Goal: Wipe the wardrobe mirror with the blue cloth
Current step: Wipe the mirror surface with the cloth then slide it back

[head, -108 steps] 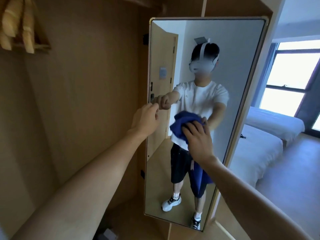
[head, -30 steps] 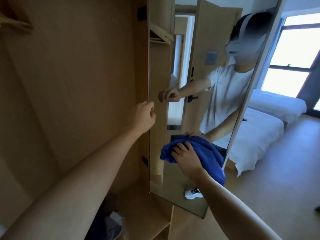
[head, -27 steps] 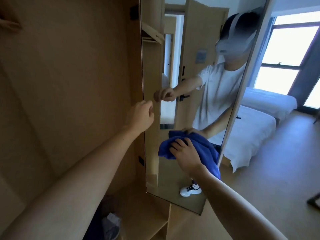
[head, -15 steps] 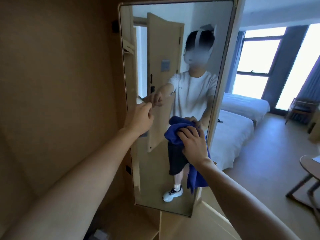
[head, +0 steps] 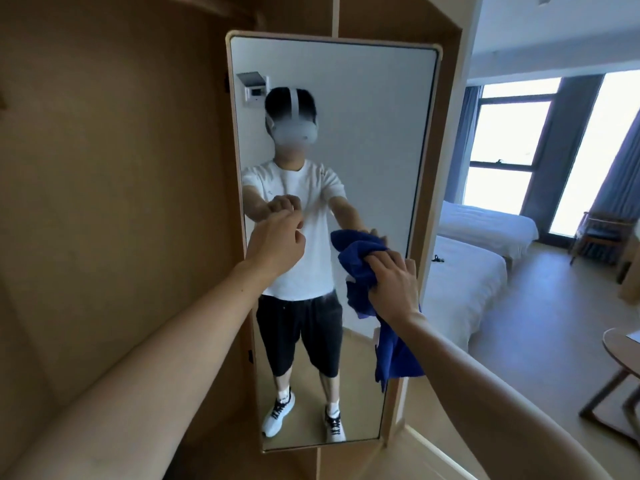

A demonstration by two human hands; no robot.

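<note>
Head view: wardrobe mirror (head: 374, 140), tall, wood-framed, rounded at the corners, now square-on and shown whole from top edge to bottom edge; half a second earlier seen more obliquely and cropped at the top. Blue cloth (head: 356, 268) bunched against the glass near the mirror's right edge, about mid-height, one tail hanging down toward the lower right corner; moved rightward since the moment before, when closer to the middle of the glass. Right hand (head: 393, 289) curled round the bunched cloth, pressing it to the mirror. Left hand (head: 277, 242) loosely fisted at the mirror's left edge, fingertips pinched together; whether gripping the frame or merely touching it, cannot tell. Likely reading: wiping stroke carried across to the right side, mid-band covered, upper half and lower part probably yet to do. Beyond: wooden wardrobe panel (head: 121, 202) left, white beds (head: 464, 282) and windows (head: 505, 140) right. No brand, label or legible writing anywhere.
</note>
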